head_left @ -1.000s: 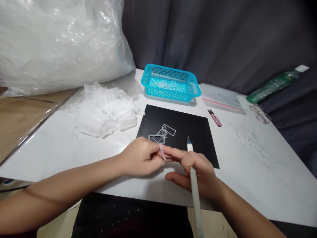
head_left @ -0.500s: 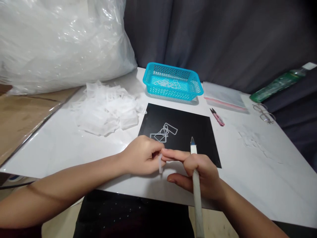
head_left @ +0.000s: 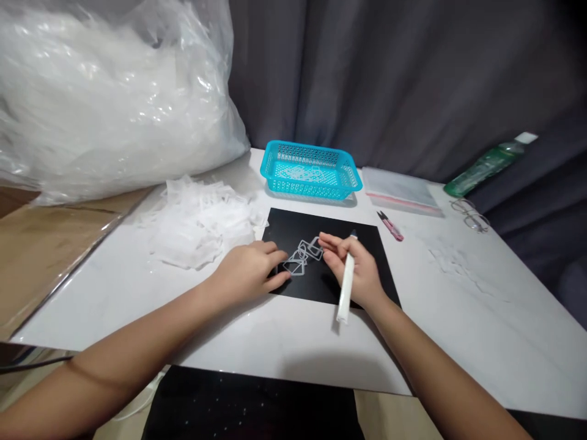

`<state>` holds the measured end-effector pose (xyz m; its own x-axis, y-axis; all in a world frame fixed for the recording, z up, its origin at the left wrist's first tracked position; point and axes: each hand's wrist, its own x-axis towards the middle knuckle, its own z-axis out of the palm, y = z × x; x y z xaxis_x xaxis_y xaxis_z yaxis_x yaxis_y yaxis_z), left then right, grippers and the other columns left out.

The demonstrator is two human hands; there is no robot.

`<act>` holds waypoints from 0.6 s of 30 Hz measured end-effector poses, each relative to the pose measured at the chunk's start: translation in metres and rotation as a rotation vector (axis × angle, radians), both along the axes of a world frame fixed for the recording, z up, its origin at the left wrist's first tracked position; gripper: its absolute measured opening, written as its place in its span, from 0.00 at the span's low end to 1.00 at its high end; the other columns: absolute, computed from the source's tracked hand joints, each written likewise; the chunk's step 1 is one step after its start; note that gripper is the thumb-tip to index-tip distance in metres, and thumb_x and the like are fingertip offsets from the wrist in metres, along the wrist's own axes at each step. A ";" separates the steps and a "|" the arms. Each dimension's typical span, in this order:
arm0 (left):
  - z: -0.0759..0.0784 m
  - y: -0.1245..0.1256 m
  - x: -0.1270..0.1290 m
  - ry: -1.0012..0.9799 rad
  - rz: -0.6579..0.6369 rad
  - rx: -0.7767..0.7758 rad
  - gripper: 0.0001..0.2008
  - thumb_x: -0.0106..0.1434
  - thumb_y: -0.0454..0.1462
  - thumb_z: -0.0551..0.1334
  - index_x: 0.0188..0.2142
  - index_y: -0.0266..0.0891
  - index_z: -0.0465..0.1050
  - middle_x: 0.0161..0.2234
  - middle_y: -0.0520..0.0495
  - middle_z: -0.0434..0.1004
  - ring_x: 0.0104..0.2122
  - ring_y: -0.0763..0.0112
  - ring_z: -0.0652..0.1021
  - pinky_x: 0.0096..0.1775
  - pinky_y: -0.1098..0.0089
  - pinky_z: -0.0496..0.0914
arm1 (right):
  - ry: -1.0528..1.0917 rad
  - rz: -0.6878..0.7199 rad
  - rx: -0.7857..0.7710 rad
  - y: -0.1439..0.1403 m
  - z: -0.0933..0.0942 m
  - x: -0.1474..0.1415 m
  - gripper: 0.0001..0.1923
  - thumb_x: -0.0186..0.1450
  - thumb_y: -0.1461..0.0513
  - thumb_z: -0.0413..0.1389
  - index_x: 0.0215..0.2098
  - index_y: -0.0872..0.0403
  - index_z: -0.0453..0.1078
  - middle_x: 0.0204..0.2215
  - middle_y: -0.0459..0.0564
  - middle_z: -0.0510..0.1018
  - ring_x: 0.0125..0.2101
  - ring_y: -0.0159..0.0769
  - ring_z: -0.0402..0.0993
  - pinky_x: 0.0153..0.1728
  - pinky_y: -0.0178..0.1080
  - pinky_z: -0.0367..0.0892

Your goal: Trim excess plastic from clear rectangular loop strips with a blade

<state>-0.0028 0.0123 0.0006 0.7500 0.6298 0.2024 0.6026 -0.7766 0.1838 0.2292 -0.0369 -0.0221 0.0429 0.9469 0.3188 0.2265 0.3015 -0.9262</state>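
**Two hands at a cluster of clear plastic frames on a black mat**

A person sits at a white table. A black mat lies in front of them, and on it rests a small cluster of clear rectangular frames, overlapping one another. The left hand lies palm down at the mat's left edge, fingers loosely spread, fingertips touching the nearest frame; it grips nothing. The right hand holds a white craft knife in its curled fingers, blade end pointing away, while its forefinger and thumb reach toward the far side of the cluster, touching or almost touching it.

To the left sits a heap of untrimmed clear plastic pieces, and behind that a large clear plastic bag. A turquoise basket holding more frames stands just beyond the mat. Small pink snips, zip bags, eyeglasses and a green bottle lie to the right.

The risk here appears to be the knife: with fingers busy among tangled frames, the blade could nick the left hand or scatter the light pieces off the mat.
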 end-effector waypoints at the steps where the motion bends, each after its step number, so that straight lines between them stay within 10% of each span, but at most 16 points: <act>1: -0.003 0.000 0.000 0.015 -0.025 0.013 0.12 0.65 0.43 0.59 0.41 0.38 0.74 0.33 0.46 0.75 0.34 0.64 0.76 0.29 0.70 0.63 | -0.082 0.012 -0.005 0.003 -0.002 0.001 0.14 0.65 0.58 0.58 0.28 0.50 0.55 0.54 0.60 0.75 0.51 0.45 0.75 0.50 0.50 0.70; 9: -0.005 -0.001 -0.002 -0.075 -0.063 -0.025 0.10 0.68 0.32 0.50 0.32 0.38 0.68 0.30 0.47 0.69 0.29 0.68 0.71 0.29 0.70 0.62 | -0.395 0.050 -0.004 0.000 -0.001 0.005 0.10 0.68 0.59 0.52 0.29 0.50 0.56 0.48 0.59 0.79 0.51 0.44 0.74 0.45 0.47 0.67; 18: 0.007 0.000 -0.002 -0.831 -0.042 -0.809 0.10 0.71 0.44 0.53 0.39 0.39 0.62 0.31 0.51 0.71 0.32 0.71 0.73 0.37 0.69 0.67 | -0.629 0.300 0.041 -0.003 0.000 0.001 0.10 0.64 0.58 0.58 0.43 0.51 0.67 0.49 0.56 0.78 0.53 0.45 0.70 0.49 0.47 0.65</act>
